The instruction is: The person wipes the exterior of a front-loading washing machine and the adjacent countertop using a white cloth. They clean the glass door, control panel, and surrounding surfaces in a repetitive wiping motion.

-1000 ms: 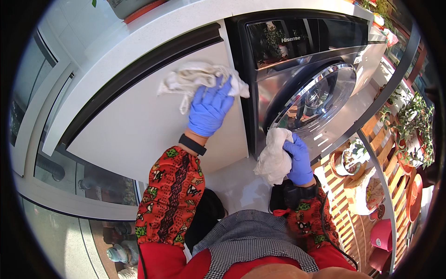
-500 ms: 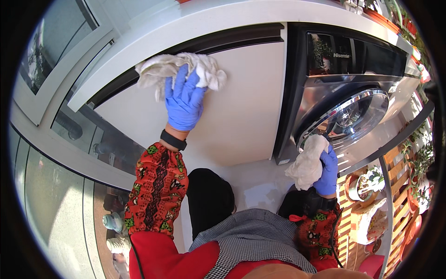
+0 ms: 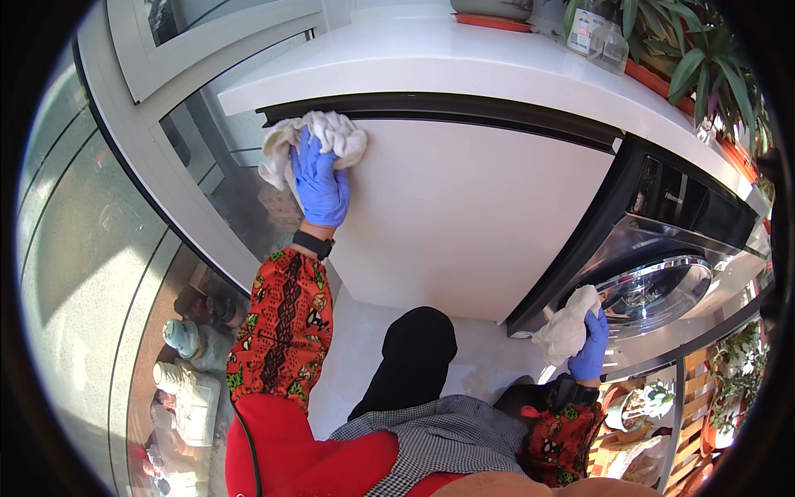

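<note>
My left hand (image 3: pixel 320 186), in a blue glove, presses a crumpled white cloth (image 3: pixel 344 139) against the upper left corner of a pale cabinet panel (image 3: pixel 447 207). Its fingers lie over the cloth, just under the dark strip (image 3: pixel 431 105) along the panel's top. Low on the right, my right hand (image 3: pixel 590 344), gloved in blue too, grips a second bunched white cloth (image 3: pixel 567 325). That one is held in front of the dark washing machine (image 3: pixel 609 240), near its round door (image 3: pixel 654 290), and part of the hand is behind the cloth.
A white countertop (image 3: pixel 397 70) overhangs the panel and the washer. On it stand a pot saucer (image 3: pixel 494 22), a clear bottle (image 3: pixel 609 47) and leafy plants (image 3: pixel 704 66). Glass framing (image 3: pixel 178 203) borders the left. Bottles and containers (image 3: pixel 186 340) sit lower left, potted plants lower right.
The view has swung, so the panel and washer appear farther right and lower. My left hand has wiped leftward with its cloth to the panel's left corner. My right hand still grips its cloth.
</note>
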The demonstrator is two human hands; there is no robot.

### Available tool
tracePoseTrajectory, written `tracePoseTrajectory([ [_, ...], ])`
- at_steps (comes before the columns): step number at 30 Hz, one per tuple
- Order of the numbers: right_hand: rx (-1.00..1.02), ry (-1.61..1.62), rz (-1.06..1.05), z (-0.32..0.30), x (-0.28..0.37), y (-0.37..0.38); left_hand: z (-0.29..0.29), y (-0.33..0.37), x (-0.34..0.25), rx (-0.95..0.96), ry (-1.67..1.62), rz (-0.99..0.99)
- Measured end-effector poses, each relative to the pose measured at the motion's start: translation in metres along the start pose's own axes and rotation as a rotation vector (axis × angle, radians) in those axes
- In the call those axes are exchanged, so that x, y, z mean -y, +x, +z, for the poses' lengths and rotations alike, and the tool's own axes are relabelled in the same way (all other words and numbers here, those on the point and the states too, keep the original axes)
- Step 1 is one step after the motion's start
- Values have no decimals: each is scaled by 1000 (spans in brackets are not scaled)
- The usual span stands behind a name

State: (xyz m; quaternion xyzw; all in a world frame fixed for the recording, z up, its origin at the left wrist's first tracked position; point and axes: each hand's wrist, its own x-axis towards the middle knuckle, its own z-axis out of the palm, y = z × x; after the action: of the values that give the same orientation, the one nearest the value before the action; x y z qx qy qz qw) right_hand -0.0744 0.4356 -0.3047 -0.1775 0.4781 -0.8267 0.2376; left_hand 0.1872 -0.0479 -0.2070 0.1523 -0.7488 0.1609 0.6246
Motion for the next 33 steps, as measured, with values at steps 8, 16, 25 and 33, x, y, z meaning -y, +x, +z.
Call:
tracePoseTrajectory([
  [8,27,28,11,-4,-12,12,15,-112,-39,-285,-368,-653],
  [16,7,7,10,8,-10,8,5,-33,36,-248,-237,-550],
  [25,59,-39,56,19,-15,11,-7,-155,-44,16,-49,-500],
  [33,44,-41,35,20,-21,15,1,-48,-13,-126,-87,-354],
])
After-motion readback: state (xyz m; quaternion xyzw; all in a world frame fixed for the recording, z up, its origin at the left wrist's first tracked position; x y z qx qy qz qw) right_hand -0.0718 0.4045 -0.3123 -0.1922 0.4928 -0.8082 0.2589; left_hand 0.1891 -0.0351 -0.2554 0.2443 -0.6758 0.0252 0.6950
